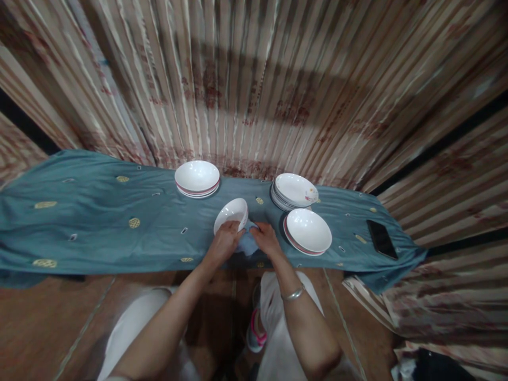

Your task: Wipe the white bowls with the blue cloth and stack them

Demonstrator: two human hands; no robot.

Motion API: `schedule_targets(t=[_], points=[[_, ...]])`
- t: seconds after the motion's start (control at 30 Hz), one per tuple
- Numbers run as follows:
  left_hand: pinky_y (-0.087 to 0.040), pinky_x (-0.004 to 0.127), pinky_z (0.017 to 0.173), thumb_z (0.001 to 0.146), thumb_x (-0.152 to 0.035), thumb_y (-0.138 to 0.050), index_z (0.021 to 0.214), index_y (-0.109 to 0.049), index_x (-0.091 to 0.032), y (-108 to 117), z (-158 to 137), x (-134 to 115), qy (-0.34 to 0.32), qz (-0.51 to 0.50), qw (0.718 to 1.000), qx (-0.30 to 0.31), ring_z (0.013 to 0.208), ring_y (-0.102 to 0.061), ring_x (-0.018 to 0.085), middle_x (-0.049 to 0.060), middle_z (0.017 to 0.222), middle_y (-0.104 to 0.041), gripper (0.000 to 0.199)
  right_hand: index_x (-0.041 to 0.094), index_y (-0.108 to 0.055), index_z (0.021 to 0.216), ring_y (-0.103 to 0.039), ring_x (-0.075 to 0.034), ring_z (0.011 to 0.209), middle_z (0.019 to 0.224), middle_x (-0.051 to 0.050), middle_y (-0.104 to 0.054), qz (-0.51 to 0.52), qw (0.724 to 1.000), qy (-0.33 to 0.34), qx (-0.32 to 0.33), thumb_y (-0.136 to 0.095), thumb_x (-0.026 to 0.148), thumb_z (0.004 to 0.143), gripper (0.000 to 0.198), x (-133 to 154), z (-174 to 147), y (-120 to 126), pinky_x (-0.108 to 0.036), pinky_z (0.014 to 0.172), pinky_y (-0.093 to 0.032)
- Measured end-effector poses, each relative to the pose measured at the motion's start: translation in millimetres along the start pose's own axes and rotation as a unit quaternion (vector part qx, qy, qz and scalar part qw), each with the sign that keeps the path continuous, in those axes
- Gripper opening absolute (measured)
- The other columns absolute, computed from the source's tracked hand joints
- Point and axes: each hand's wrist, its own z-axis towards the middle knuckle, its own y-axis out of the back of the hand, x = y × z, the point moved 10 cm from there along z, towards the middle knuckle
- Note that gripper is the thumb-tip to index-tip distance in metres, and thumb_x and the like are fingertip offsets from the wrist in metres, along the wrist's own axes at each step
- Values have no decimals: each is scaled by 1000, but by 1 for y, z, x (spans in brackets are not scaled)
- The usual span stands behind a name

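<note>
Your knees and forearms fill the foreground as your left hand (223,242) grips a tilted white bowl (231,214) and your right hand (266,239) presses a blue cloth (246,244) against it, mid-wipe, with three bowl stacks (197,179) waiting on the teal-covered table (99,222).

A black phone (381,238) lies on the teal cloth (95,222) before a striped curtain (254,79)
</note>
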Motion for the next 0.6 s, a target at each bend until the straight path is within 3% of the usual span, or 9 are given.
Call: schedule_targets(t=[0.17, 0.33, 0.47, 0.6], points=[[-45, 44, 105, 96, -22, -47, 99, -66, -15, -10, -5, -13, -43, 54, 996, 49, 100, -67, 24, 11, 97, -72, 21, 22, -55, 60, -54, -17, 62, 58, 1, -56, 31, 997, 9, -75, -46, 35, 90, 34, -2, 4, 22, -25, 58, -37], [-36, 49, 112, 95, -17, -46, 100, -71, -19, -14, -12, -21, -72, 79, 992, 65, 104, -66, 24, 11, 104, -72, 26, 22, -64, 70, -57, -18, 68, 64, -1, -61, 44, 995, 11, -84, -52, 50, 88, 36, -5, 5, 24, -26, 63, -40], [-26, 56, 117, 94, -20, -47, 113, -68, -19, -12, -13, -21, -68, 71, 994, 56, 118, -61, 27, 13, 118, -70, 29, 22, -59, 61, -53, -17, 64, 58, 1, -56, 37, 996, 10, -79, -54, 44, 84, 32, -12, 8, 22, -26, 60, -38], [-17, 60, 119, 89, -26, -55, 136, -54, -19, -5, -12, -11, -35, 49, 998, 17, 139, -44, 30, 16, 141, -58, 47, 22, -51, 54, -46, -14, 57, 52, 3, -48, 49, 995, 15, -87, -50, 41, 83, 34, -21, 12, 23, -25, 54, -31]])
